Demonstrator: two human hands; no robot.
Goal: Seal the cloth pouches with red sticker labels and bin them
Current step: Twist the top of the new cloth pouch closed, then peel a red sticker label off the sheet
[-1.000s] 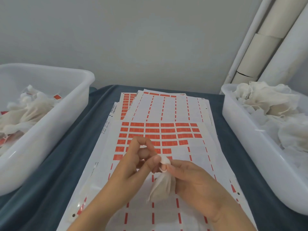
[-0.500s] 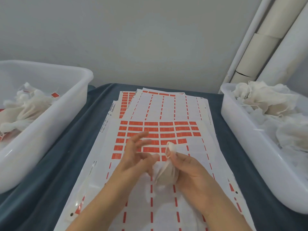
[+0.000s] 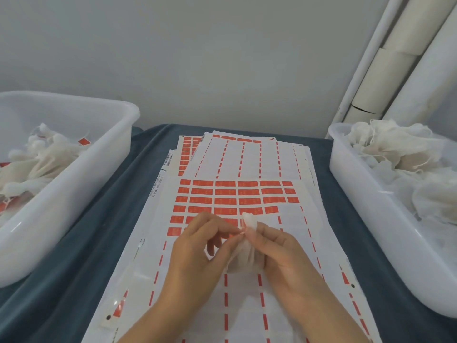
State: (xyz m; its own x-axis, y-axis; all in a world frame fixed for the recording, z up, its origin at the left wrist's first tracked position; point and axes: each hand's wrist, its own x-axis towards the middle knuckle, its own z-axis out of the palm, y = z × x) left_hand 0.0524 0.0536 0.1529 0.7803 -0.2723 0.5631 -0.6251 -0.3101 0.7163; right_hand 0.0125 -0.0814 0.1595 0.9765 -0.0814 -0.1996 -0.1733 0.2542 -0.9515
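A small white cloth pouch [image 3: 243, 258] is held upright over the label sheets, its gathered neck [image 3: 248, 219] sticking up. My right hand [image 3: 279, 253] grips the pouch around its neck and body. My left hand [image 3: 197, 246] pinches a red sticker label [image 3: 238, 234] and holds it against the left side of the pouch's neck. Beneath both hands lies the sheet of red sticker labels [image 3: 235, 194], with several rows still on it.
A white bin [image 3: 74, 184] at the left holds sealed pouches with red labels. A white bin [image 3: 366, 194] at the right is full of loose cloth pouches. More label sheets [image 3: 247, 154] lie fanned behind, on a dark blue tablecloth [image 3: 118, 219]. Cardboard tubes [image 3: 385, 78] lean at the back right.
My left hand left the pouch, reached to the label sheet with open fingers, and now pinches a red label at the pouch's neck. My right hand kept hold of the pouch.
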